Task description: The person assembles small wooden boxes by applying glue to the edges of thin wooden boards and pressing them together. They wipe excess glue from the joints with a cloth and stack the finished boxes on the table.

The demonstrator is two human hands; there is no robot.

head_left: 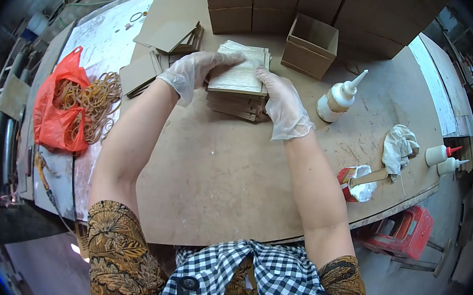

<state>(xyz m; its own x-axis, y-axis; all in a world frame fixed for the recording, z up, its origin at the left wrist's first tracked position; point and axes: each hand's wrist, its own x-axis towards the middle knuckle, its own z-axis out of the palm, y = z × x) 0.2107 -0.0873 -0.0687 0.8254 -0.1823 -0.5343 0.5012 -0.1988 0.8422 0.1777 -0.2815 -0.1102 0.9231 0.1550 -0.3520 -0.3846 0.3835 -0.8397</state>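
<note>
A stack of thin, pale wooden panels lies on top of a browner stack of boards near the table's far middle. My left hand, in a thin translucent glove, grips the pale stack at its left side, thumb over the top. Gloved the same way, my right hand holds the right edge, its thumb on the upper face. The other fingers of both hands are partly hidden. Left of the stacks lie more square boards, and beyond them a leaning pile of brown panels.
Brown boxes line the back, with an open box before them. On the right are a white glue bottle, a tub with a stick, a rag and small bottles. Left, a red bag holds rubber bands.
</note>
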